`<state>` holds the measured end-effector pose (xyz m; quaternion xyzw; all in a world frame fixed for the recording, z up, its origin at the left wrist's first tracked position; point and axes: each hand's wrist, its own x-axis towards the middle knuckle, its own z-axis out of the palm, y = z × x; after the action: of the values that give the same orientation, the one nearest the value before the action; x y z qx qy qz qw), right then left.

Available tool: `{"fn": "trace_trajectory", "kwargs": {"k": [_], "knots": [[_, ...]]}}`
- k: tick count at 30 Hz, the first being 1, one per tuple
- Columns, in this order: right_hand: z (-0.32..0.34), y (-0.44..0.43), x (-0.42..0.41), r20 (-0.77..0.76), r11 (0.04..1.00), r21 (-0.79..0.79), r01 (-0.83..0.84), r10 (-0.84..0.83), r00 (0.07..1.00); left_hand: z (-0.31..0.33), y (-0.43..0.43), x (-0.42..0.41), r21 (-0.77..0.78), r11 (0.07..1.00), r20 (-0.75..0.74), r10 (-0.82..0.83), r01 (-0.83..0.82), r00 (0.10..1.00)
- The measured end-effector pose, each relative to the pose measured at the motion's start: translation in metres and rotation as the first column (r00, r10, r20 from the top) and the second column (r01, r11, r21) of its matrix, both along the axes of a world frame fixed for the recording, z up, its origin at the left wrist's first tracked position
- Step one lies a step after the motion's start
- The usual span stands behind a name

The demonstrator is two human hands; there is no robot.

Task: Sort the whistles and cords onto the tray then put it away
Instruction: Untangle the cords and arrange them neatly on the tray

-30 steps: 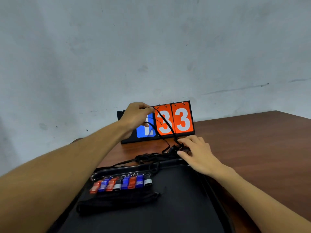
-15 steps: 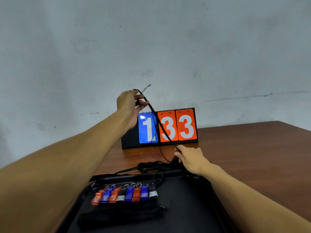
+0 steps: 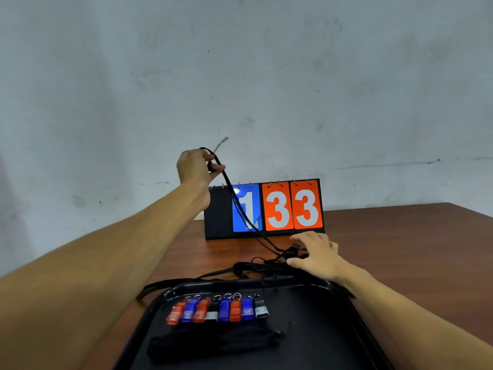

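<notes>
The left hand [image 3: 196, 169] is raised in front of the wall. Its fingers [image 3: 213, 166] curl round a black cord [image 3: 241, 209], and a short end pokes up above them. From these fingers the cord runs taut down and to the right, across the face of the flip scoreboard [image 3: 278, 209] that reads 1 33. It ends in a tangle of cords [image 3: 257, 267] on the bench [image 3: 400, 249].

The right hand [image 3: 317, 256] lies on the right end of that tangle. Its fingers [image 3: 306, 236] are spread, nearly straight, and press down without closing round anything.

Below both hands, on the person's side, sits a black tray [image 3: 333, 311], its far rim just beside the tangle. It carries a row of whistles [image 3: 217, 311], red, blue and black, side by side. A bundle of black cords [image 3: 213, 343] lies nearer the person still.
</notes>
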<state>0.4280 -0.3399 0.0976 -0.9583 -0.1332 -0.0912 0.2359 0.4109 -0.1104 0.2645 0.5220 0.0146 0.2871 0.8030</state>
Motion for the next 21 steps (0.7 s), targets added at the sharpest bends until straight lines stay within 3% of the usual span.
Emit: {"fn": "trace_trajectory", "kwargs": {"k": [4,10,12,14,17,19,21], "knots": [[0.022,0.034,-0.008,0.060,0.992,0.089,-0.086,0.081,0.995,0.009,-0.005,-0.018,0.006,0.990,0.031,-0.140,0.140,0.990],[0.027,0.057,-0.006,-0.108,0.990,0.023,-0.138,0.140,0.984,0.016,0.006,-0.043,-0.001,0.937,0.004,-0.350,0.350,0.937],[0.022,0.058,-0.007,-0.085,0.990,0.023,-0.140,0.141,0.986,0.013,0.011,-0.046,0.082,0.952,-0.083,-0.287,0.293,0.954],[0.021,0.057,-0.009,-0.074,0.988,0.014,-0.154,0.155,0.985,0.007,0.017,-0.044,0.347,0.926,-0.188,-0.089,0.150,0.978],[0.023,0.056,-0.011,-0.149,0.981,-0.027,-0.193,0.187,0.971,-0.005,0.024,-0.044,0.704,0.710,-0.204,0.184,0.013,0.962],[0.025,0.057,-0.014,-0.184,0.978,-0.066,-0.198,0.183,0.966,-0.012,0.027,-0.043,0.719,0.695,-0.208,0.203,0.009,0.957],[0.027,0.062,-0.018,-0.175,0.975,-0.030,-0.222,0.213,0.961,-0.012,0.027,-0.042,0.632,0.774,-0.230,0.144,0.035,0.963]]}}
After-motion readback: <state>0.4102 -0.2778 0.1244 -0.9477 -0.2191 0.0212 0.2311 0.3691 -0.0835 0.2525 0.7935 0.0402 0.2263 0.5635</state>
